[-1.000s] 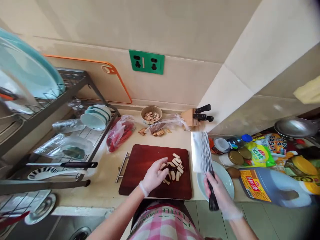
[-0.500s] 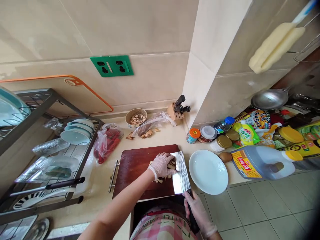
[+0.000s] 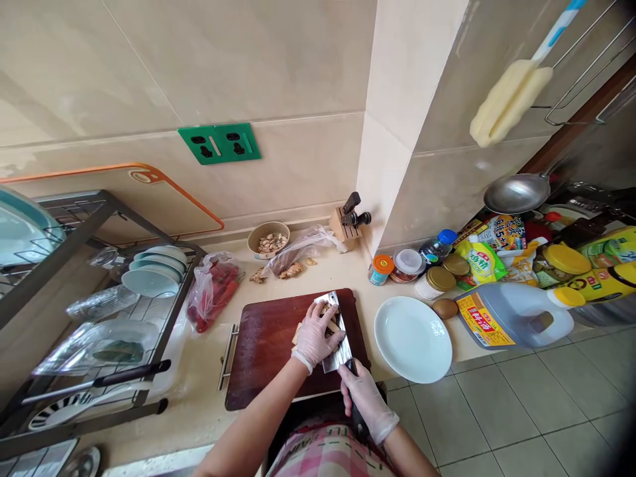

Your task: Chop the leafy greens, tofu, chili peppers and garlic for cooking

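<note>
1. On my remote feed: one board point(image 3: 263, 351), pale slices point(image 3: 297, 335) toward its right side, count hidden
2. Left hand point(image 3: 317, 336), nearer, spread over slices; grip I cannot tell
3. One cleaver point(image 3: 338, 355), long axis pointing away from the body, right hand point(image 3: 366, 397) clamped on handle
4. One plate point(image 3: 413, 341)

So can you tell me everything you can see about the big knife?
The broad, silvery metal cleaver has a shiny, roughly rectangular blade and a black handle, gripped by the clear-gloved right hand. Its far end points away from the person, over the right part of the dark reddish-brown, wooden-looking cutting board. The clear-gloved left hand hides some of the blade, with pale food slices close by. I can't tell whether the cleaver touches the board.
</note>
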Demonstrator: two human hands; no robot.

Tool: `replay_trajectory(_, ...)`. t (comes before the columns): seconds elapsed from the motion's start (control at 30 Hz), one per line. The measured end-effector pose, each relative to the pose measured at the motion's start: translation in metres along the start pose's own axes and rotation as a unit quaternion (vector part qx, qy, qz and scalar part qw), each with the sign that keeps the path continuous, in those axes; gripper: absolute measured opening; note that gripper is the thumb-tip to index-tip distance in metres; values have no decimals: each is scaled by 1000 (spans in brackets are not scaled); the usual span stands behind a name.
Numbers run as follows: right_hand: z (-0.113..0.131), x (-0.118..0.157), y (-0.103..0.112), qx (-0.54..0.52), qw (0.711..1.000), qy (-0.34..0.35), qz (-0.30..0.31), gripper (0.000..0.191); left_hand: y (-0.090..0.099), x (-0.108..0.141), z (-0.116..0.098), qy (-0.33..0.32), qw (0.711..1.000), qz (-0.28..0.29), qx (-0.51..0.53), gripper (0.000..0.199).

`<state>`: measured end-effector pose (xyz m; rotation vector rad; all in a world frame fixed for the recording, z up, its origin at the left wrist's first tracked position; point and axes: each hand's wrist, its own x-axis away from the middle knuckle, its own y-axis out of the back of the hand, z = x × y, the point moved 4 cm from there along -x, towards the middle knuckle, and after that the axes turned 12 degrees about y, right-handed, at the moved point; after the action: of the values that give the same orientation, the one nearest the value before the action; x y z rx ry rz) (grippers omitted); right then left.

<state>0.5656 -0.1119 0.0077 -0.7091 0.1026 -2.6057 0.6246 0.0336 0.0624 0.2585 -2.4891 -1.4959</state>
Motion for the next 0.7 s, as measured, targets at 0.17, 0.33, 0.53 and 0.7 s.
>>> replay_trajectory(0.17,14,-2,-2,-41,999,13,9,47,14,-11,-21,-2,1000,-18,-21,53)
replay_trajectory(0.33,39,5,14,-111,993,44,-7,48,24,-24,-66,-22,998,-29,-48,50)
replay_trajectory(0.53,44,36,83,-96,990,60,-86,43,-5,-24,-147,-92,995,-16,-25,53)
replay_trajectory(0.7,42,70,154,-35,982,10,-187,42,-63,-15,-204,-115,991,17,64,55)
